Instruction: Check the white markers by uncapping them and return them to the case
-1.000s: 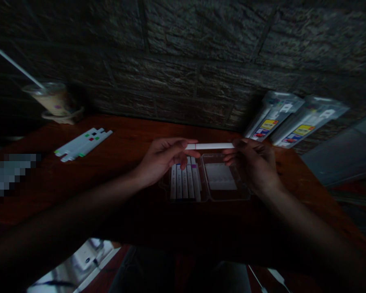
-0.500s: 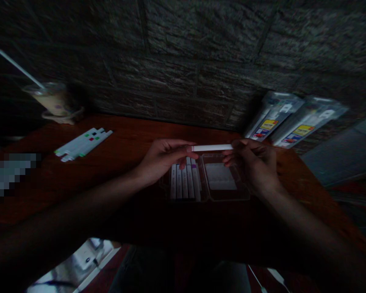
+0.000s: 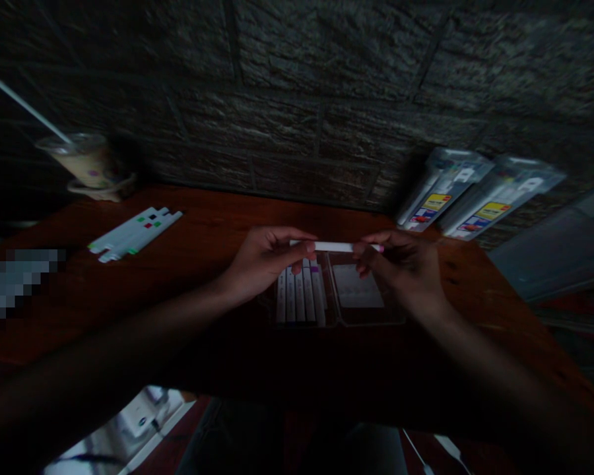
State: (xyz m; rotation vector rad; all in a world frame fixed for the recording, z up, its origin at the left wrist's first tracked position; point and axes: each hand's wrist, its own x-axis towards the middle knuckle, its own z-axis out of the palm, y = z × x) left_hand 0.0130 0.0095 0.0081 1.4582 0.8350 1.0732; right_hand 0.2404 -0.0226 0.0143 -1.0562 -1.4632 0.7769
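Observation:
A white marker (image 3: 334, 247) with a pink tip end lies level between my two hands, above an open clear plastic case. My left hand (image 3: 264, 260) pinches its left part between thumb and fingers. My right hand (image 3: 400, 264) grips it near the pink end, which pokes out past the fingers. Beneath, several white markers (image 3: 299, 297) stand side by side in the left half of the case (image 3: 344, 323). The case's right half holds a white card (image 3: 359, 287). My left fingers hide the upper ends of the markers in the case.
Several white markers (image 3: 138, 234) lie bunched on the wooden table (image 3: 198, 264) to the left. Behind them a cup with a straw (image 3: 86, 161) sits in a holder. Two clear marker cases (image 3: 499, 198) lean against the stone wall (image 3: 287, 132) at right.
My right hand has moved a little left along the marker, and its pink end now shows. The marker has shifted slightly down. My left hand has barely moved.

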